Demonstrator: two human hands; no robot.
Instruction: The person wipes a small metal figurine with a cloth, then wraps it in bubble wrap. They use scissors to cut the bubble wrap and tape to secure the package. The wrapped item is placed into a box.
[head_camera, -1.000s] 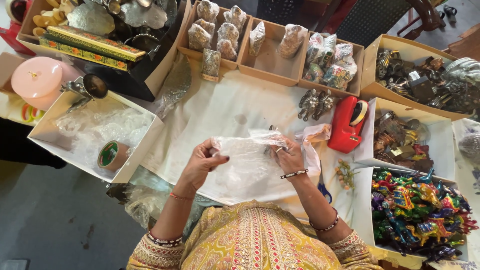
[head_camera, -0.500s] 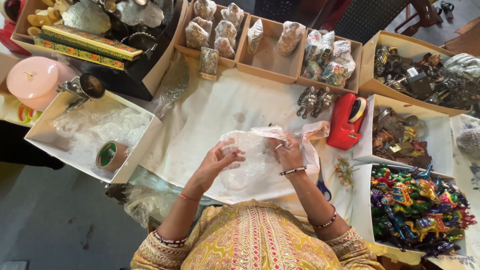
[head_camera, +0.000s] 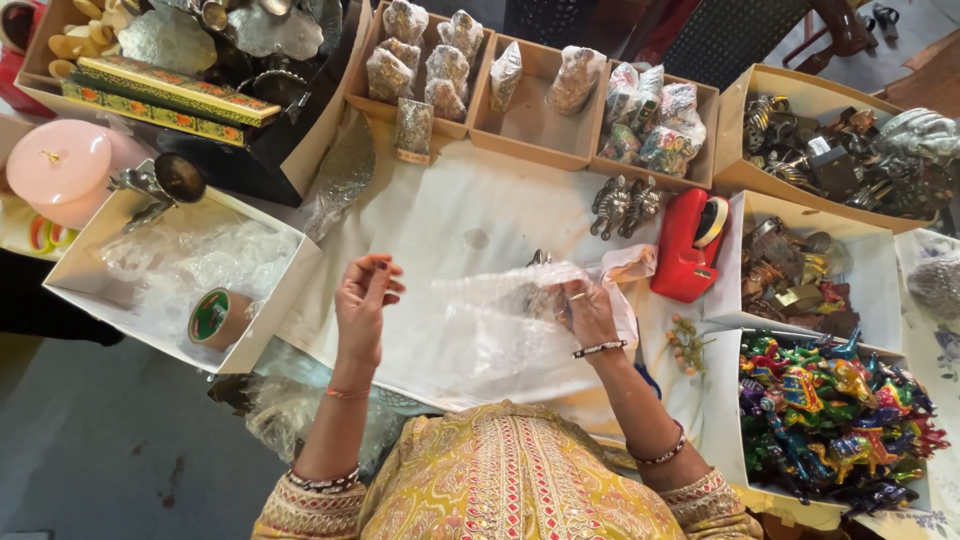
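A red tape dispenser (head_camera: 688, 245) stands beside two small metal figurines (head_camera: 624, 203).

Whatever's wrapped inside the crinkly clear plastic sheet (head_camera: 500, 310) is too blurry to make out, and the right hand (head_camera: 590, 312) covers part of it. The box of bright painted animal figurines (head_camera: 830, 420) gets cut off at the bottom right, and the round pink lidded container (head_camera: 62, 172) is clipped by the left edge.
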